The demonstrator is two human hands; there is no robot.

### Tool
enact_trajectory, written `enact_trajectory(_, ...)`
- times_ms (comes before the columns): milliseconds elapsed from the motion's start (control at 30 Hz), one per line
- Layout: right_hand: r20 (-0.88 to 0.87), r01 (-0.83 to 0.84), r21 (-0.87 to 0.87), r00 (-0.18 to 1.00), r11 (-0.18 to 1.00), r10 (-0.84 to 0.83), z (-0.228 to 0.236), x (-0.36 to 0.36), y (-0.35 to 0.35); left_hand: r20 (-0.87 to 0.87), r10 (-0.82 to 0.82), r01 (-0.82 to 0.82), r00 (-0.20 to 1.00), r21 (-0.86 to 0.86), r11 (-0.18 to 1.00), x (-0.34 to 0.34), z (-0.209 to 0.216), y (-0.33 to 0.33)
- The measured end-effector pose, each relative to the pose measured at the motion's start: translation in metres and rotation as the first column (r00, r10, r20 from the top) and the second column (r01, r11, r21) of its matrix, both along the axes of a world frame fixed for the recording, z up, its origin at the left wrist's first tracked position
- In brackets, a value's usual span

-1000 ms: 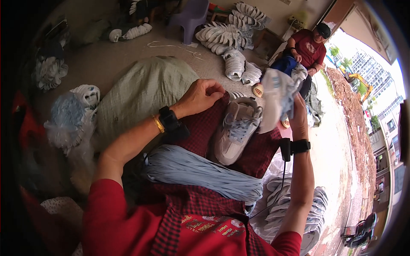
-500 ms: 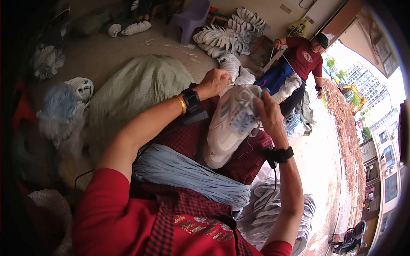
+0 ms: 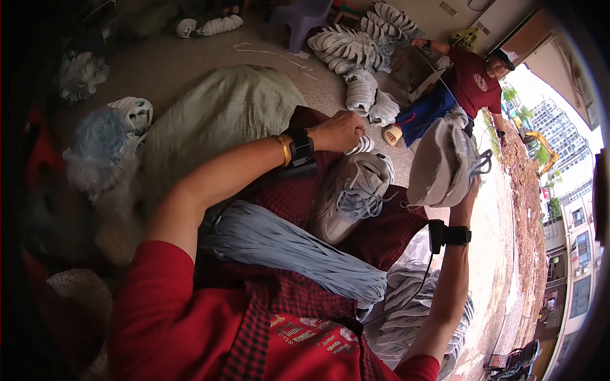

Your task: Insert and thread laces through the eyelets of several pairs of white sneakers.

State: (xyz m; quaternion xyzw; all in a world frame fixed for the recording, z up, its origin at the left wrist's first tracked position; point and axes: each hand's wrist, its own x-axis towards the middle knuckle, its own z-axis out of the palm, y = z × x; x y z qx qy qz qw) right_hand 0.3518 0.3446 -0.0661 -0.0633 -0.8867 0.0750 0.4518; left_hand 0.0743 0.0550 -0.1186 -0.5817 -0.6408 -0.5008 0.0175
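"What is hidden in the head view?"

"The fingers of the right hand point(image 3: 466, 200) are mostly covered by the off-white fabric shoe upper point(image 3: 441, 164) gripped there. The left hand point(image 3: 338, 132) is curled; whether anything is pinched cannot be told."

"The white sneaker with pale-blue laces point(image 3: 351, 195)?"

"Set on the dark-red checked lap cloth point(image 3: 389, 233)."

"Containers?"

"Pale-blue material point(image 3: 101, 138) is half-seen within clear plastic wrapping point(image 3: 121, 171); the dull-green woven sack's point(image 3: 232, 105) contents are concealed."
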Motion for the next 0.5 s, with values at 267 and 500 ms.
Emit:
enact_trajectory(267,0.094,0.029,-0.377,0.996,0.926,0.007,-0.016,0.075,-0.009,0.045,-0.201,0.193,0.978,-0.545,0.816,0.009,-0.026,0.023)
enact_trajectory(500,-0.026,0.071,-0.538,0.995,0.84,-0.1,-0.039,0.07,-0.058,0.393,-0.391,0.552,0.832,-0.529,0.645,0.008,-0.032,0.046)
